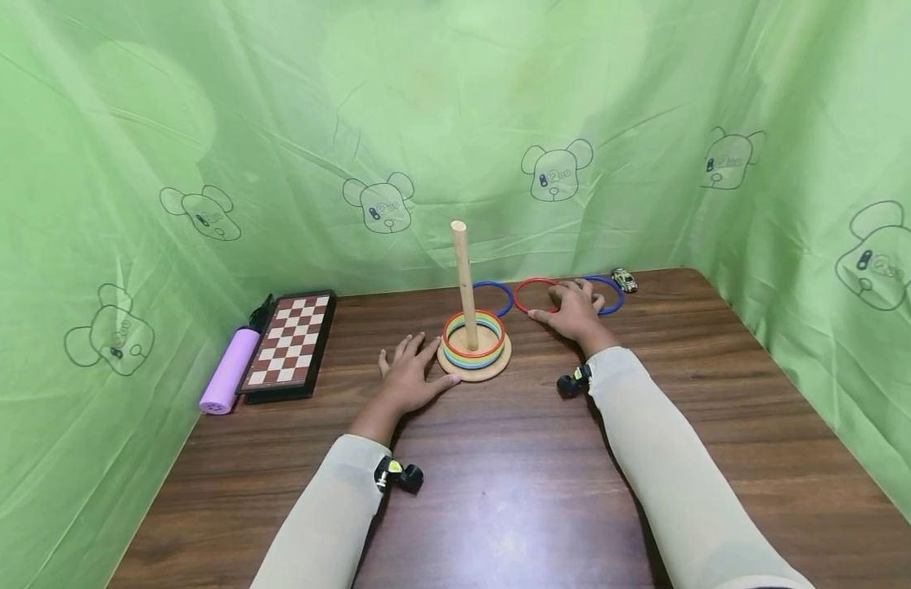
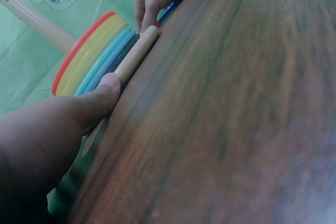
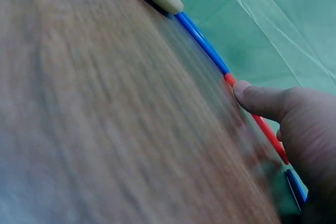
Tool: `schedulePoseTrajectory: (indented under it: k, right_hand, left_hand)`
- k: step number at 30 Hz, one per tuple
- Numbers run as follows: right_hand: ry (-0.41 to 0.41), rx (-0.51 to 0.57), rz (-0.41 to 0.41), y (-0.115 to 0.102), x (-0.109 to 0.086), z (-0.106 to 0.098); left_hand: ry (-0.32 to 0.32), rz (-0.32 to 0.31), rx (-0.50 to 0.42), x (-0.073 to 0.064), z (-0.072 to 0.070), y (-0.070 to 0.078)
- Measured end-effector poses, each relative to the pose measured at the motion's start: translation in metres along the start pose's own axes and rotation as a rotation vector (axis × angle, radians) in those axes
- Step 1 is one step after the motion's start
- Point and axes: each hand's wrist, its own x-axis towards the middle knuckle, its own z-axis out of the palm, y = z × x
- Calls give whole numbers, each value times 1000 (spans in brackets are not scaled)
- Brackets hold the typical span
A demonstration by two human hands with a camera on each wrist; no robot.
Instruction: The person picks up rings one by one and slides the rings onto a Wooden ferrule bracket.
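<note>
A round wooden base carries an upright wooden peg. Red, yellow, green and blue rings are stacked around its foot. Beside the base rests my left hand, fingers spread on the table and thumb at the rim; the left wrist view shows that thumb against the base's edge. A flat red ring lies between two blue rings, one behind the base and a right-hand blue ring. Over the red ring's right part is my right hand, its thumb touching the ring's near edge, fingertips partly hidden.
A checkered board lies at the left, with a lilac cylinder next to it. A toy car stands at the back right edge of the wooden table. Green curtain surrounds the table's back and sides.
</note>
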Motion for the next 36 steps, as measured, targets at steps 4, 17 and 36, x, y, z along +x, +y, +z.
schedulePoseTrajectory:
  k: [4, 17, 36]
  right_hand:
    - [41, 15, -4, 1, -2, 2]
    - [156, 88, 1, -9, -28, 3]
    - [284, 161, -23, -21, -61, 1]
  left_hand:
    - [-3, 0, 4, 0, 1, -1]
    - [-11, -11, -6, -2, 0, 2]
    - [8, 8, 4, -2, -2, 2]
